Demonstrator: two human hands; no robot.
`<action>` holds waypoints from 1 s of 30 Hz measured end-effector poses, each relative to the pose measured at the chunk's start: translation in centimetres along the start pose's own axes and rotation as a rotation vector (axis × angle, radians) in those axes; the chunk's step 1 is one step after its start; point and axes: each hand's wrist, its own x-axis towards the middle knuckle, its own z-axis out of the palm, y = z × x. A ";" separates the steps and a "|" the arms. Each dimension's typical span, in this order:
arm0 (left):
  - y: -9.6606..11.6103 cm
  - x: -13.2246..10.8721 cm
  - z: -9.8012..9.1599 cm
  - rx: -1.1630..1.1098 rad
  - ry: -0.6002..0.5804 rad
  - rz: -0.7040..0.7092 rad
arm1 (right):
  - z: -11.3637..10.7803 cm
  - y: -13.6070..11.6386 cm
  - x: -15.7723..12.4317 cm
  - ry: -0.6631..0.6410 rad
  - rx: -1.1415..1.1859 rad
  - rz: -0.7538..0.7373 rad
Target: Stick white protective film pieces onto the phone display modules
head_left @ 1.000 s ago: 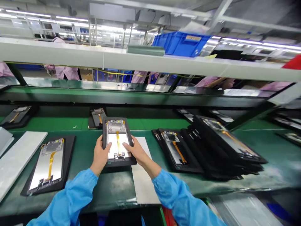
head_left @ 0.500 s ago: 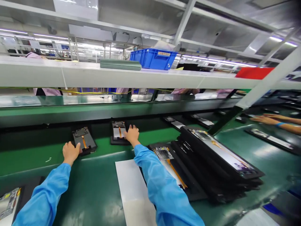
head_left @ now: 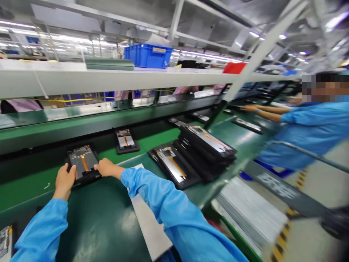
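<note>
left hand: fingers curled in on the left edge of the opened tablet, thumb up on its black frame, so it's got a proper hold
right hand: fingers bent over the tablet's near right corner, gripping it from that side
opened tablet: back cover off, silver plate and an orange flex cable showing, lying flat-ish between both hands at the near edge of the green conveyor belt, left part
second tablet: same kind, further along the belt near its far edge, well apart from the hands
stack of tablets: fanned pile on the right end of the bench, with one more lying flat just beside it
white sheet: on the dark green mat under the right forearm, running to the bench's near edge
shelf: overhead, blue crate sitting on it
co-worker: blue smock at far right, arms stretched out over the belt
</note>
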 end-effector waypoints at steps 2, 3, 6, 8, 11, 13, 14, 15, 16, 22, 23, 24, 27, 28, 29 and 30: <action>-0.7 -4.4 -2.3 0.016 -0.037 0.057 | 1.1 -0.4 -5.2 0.016 -0.007 -0.015; -1.3 -7.2 -3.4 0.036 -0.041 0.090 | 2.0 -0.7 -8.2 0.040 -0.007 -0.025; -3.5 -16.2 -6.2 0.085 -0.010 0.173 | 6.0 -1.6 -17.1 0.103 0.002 -0.065; -4.8 -21.5 -7.3 0.093 -0.005 0.210 | 9.1 -2.3 -21.8 0.088 0.024 -0.064; -6.2 -26.7 -8.1 0.099 -0.042 0.244 | 13.2 -3.2 -26.0 0.053 0.081 -0.025; -6.7 -28.2 -8.4 0.146 -0.067 0.241 | 14.7 -3.1 -27.2 0.076 0.111 -0.033; -6.9 -28.6 -8.6 0.187 -0.055 0.231 | 14.8 -2.6 -27.6 0.110 0.123 -0.050; -6.8 -28.7 -8.7 0.234 -0.022 0.222 | 14.6 -1.8 -27.8 0.163 0.134 -0.062; -6.5 -28.7 -8.7 0.273 0.022 0.226 | 14.0 -0.5 -28.0 0.233 0.144 -0.057; 0.9 -28.5 -4.6 0.069 -0.100 0.700 | 8.1 11.5 -27.3 0.520 0.134 0.260; 2.7 -28.8 -3.1 0.036 -0.167 0.783 | 7.6 13.0 -26.9 0.510 0.128 0.280; 4.3 -29.2 -1.6 0.026 -0.232 0.854 | 7.4 14.3 -26.4 0.494 0.122 0.291; 7.7 -30.4 2.8 0.094 -0.398 0.978 | 7.8 16.0 -25.2 0.451 0.105 0.322; 8.1 -30.9 3.9 0.128 -0.439 0.992 | 8.1 16.2 -24.9 0.443 0.099 0.335; 8.2 -31.2 4.8 0.157 -0.465 0.996 | 8.4 16.2 -24.7 0.437 0.094 0.349; 8.1 -31.5 5.5 0.177 -0.476 0.995 | 8.6 16.3 -24.5 0.431 0.090 0.364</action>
